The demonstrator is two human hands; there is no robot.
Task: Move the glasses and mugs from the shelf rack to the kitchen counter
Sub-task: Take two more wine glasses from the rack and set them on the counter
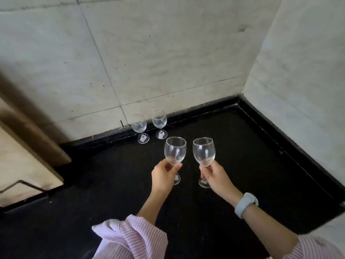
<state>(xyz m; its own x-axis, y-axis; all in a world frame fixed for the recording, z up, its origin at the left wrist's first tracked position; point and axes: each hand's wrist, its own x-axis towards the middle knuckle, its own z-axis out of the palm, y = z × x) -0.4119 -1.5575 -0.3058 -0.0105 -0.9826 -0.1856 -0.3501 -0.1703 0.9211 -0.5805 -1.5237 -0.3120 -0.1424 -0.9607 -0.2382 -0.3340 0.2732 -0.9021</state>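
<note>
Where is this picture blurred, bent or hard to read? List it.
Head view: the brown cabinet at the left edge is smeared; wall tile lines bow from the wide lens; the black counter is dark with little detail; the glasses in the left hand and right hand stay sharp.

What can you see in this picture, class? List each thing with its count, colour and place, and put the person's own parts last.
standing wine glasses: two, clear, upright on the counter near the back wall
held wine glasses: two, clear, upright over the counter, one in each hand
counter: one, black, in a corner
wall tiles: pale grey, behind and right
watch: one, pale blue, right wrist
sleeves: two, pink striped
left hand: grip on stem
right hand: grip on stem
</note>
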